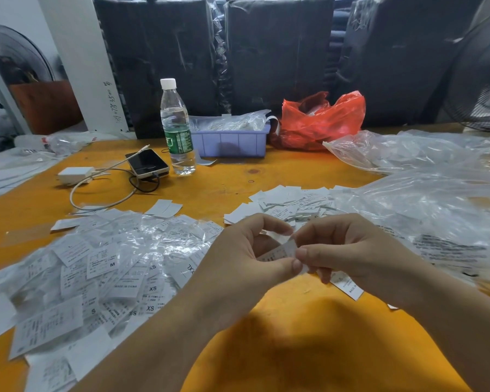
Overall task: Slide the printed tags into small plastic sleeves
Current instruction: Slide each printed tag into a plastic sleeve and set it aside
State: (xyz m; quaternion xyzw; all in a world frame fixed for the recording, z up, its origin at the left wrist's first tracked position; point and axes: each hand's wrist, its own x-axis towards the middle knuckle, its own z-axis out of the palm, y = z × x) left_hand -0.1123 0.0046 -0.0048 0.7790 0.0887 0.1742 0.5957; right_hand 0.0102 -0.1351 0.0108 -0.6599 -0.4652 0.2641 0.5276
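My left hand (239,261) and my right hand (351,250) meet above the orange table (229,188), both pinching one white printed tag (280,251) between thumbs and fingers. Whether a clear sleeve is around that tag I cannot tell. To the left spreads a heap of tags in clear plastic sleeves (102,267), marked with sizes such as XS, S and M. Behind my hands lies a pile of loose bare tags (289,205). One more tag (347,285) lies on the table just under my right hand.
A water bottle (177,128), a phone (147,162) with cable and white charger (74,174) stand at the back left. A lilac tray (232,141) and a red plastic bag (320,121) sit behind. Large clear bags (425,193) cover the right side.
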